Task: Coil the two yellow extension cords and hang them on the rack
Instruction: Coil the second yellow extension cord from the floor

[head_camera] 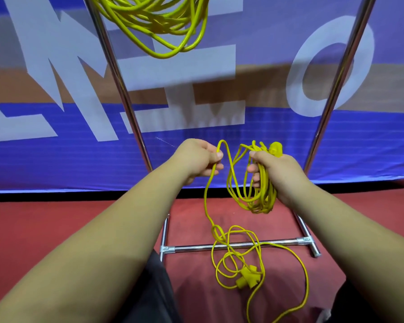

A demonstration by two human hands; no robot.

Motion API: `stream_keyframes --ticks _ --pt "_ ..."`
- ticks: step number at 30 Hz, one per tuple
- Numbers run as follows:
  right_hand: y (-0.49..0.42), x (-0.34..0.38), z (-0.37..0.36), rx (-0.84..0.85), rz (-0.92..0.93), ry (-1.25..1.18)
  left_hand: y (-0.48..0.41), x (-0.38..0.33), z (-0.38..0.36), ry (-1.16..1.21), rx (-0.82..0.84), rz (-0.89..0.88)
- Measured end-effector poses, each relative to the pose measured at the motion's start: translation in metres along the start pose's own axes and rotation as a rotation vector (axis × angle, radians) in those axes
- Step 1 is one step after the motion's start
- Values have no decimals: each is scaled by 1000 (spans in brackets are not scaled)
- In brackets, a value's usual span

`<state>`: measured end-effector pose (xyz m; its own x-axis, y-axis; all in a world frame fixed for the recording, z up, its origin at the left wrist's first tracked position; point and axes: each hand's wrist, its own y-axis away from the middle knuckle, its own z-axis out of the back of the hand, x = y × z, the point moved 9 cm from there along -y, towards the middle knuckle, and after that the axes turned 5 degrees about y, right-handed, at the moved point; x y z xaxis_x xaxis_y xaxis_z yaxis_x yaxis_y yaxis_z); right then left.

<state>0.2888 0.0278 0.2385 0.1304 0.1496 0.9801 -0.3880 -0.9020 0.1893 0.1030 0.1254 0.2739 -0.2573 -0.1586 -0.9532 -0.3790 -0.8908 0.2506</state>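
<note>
A coiled yellow extension cord (163, 24) hangs from the top of the metal rack (117, 73), above my hands. My right hand (275, 173) grips several loops of the second yellow cord (259, 194), with its plug (275, 149) sticking up past my fingers. My left hand (198, 159) pinches a strand of the same cord just left of the coil. The loose remainder of this cord (238, 257) trails down to the red floor in tangled loops, with its socket end (248, 276) lying there.
The rack's base crossbar (233, 245) lies on the red floor (56, 229) under the loose cord. Two slanted chrome uprights frame my hands. A blue banner with large white letters (56, 148) stands right behind the rack. My dark trousers show at the bottom.
</note>
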Motion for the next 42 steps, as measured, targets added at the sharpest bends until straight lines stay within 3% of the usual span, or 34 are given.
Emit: stream_keyframes --ticks 8,18,24,28,31,34,36,39,42 --pt "7 -27 -23 181 -116 -115 -2 12 -12 -145 -51 3" --pt "20 -45 -41 247 -314 -220 -12 41 -26 69 -46 244" --pt "14 -46 -31 213 -328 -192 -11 26 -38 -116 119 179" --pt "8 -36 -24 183 -267 -172 -17 12 -35 -282 115 52" --pt "2 -27 -15 118 -233 -202 -26 18 -27 -434 125 58" --pt "-4 -18 -4 91 -233 -293 -23 59 -38 -839 347 179" --pt "-9 -12 3 92 -234 -340 -16 91 -53 -971 527 233" --pt "-15 -5 13 78 -212 -386 -5 109 -88 -946 762 132" --pt "-15 9 23 55 -154 -472 8 109 -111 -756 896 73"
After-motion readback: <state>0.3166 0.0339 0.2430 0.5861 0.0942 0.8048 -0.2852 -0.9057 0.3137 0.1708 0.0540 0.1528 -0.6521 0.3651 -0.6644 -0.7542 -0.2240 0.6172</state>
